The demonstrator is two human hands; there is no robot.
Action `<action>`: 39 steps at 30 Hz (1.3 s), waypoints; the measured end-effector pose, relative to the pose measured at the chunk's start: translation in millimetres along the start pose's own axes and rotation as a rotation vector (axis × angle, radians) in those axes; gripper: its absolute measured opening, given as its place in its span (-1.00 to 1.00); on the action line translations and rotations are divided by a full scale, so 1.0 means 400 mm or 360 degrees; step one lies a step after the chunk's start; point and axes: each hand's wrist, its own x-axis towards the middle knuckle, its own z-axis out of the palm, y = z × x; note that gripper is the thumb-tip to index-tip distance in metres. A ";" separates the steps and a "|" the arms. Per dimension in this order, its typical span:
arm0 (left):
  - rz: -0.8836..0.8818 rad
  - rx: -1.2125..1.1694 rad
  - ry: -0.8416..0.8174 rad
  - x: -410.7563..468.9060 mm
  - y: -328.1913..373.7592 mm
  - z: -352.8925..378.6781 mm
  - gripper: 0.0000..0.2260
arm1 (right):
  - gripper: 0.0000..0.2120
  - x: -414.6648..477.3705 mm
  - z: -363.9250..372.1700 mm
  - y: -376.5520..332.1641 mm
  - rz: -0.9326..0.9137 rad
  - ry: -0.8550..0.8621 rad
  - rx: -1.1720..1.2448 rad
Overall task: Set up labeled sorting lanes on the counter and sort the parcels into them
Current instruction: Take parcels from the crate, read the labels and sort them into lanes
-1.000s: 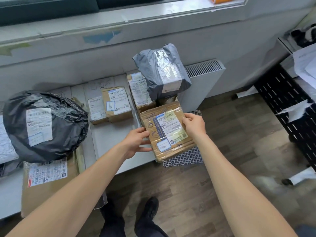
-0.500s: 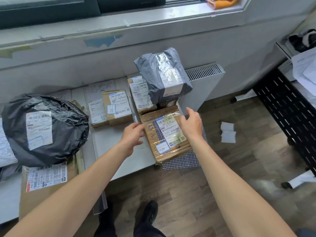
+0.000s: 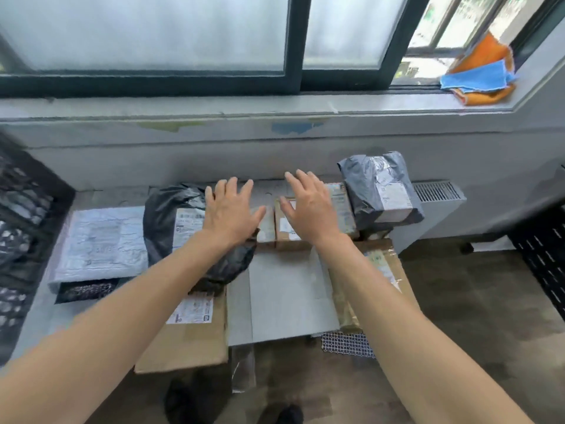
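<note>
Left hand [image 3: 230,211]: fingers spread wide, held nothing, above black bag [image 3: 171,209].
Right hand [image 3: 310,206]: spread, empty, over small boxes [image 3: 287,228].

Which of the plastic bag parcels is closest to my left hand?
The black bag, partly under your left hand and forearm. The grey bag stands far right by the radiator; the pale flat mailer lies farther left.

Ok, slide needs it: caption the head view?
Open left hand and right hand reach over parcels on the counter.
</note>
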 end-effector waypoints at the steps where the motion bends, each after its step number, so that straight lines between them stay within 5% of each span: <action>1: -0.0021 0.0066 0.0009 0.000 -0.056 -0.022 -0.38 | -0.46 0.019 0.008 -0.048 -0.0048 -0.0014 -0.0029; 21: -0.0819 0.0099 0.0245 -0.199 -1.143 -0.406 -0.42 | -0.50 0.305 0.278 -1.198 -0.0945 -0.0225 -0.0045; 39: -0.1537 -0.0128 -0.0164 -0.356 -1.485 -0.270 -0.45 | -0.51 0.288 0.546 -1.529 -0.1457 -0.0568 0.0069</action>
